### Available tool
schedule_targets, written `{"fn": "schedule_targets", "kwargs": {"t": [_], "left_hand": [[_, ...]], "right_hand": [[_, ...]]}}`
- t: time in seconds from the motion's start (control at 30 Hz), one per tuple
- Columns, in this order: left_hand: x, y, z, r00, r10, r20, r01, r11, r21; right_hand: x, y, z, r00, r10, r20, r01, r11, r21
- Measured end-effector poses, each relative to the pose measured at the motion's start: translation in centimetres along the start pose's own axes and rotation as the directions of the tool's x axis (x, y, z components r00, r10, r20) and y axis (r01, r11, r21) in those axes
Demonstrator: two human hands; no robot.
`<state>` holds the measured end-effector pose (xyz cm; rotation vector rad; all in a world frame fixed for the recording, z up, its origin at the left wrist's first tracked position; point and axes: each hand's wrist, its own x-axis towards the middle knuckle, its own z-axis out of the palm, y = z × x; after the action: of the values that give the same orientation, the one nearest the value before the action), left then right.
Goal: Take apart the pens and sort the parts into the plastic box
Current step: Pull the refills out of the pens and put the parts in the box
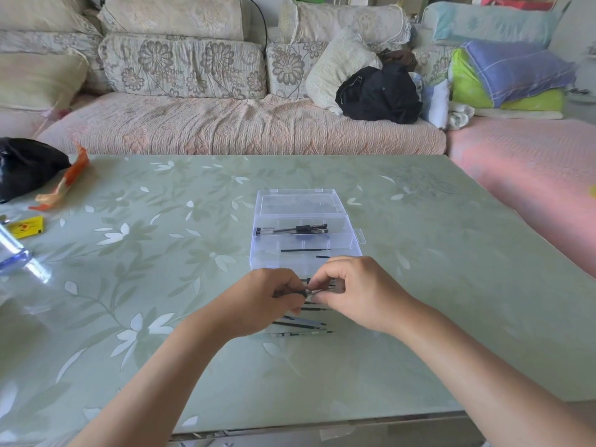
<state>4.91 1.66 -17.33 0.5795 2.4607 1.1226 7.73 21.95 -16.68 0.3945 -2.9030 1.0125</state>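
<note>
A clear plastic box (354,250) lies open on the table, its lid (298,201) folded back. Its far compartment holds pen barrels (292,230); the near one holds thin black refills (304,250). Just in front of the box, my left hand (267,301) and my right hand (354,295) meet and each pinches one end of a black pen (306,291). Under my hands, several pens and refills (303,325) lie loose on the table.
The green glass table (419,285) has a floral pattern. A black bag (22,166), an orange wrapper (64,182), a yellow packet (25,227) and a clear bottle (19,256) sit at its left edge. A sofa with cushions stands behind.
</note>
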Motion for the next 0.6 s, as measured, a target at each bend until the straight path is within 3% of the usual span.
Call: {"fn": "schedule_targets", "kwargs": {"t": [0.6], "left_hand": [[-0.16,0.10,-0.12,0.999,0.043,-0.029,-0.042,0.998,0.043]], "right_hand": [[-0.21,0.04,-0.41,0.998,-0.011,0.054,0.017,0.993,-0.115]]}}
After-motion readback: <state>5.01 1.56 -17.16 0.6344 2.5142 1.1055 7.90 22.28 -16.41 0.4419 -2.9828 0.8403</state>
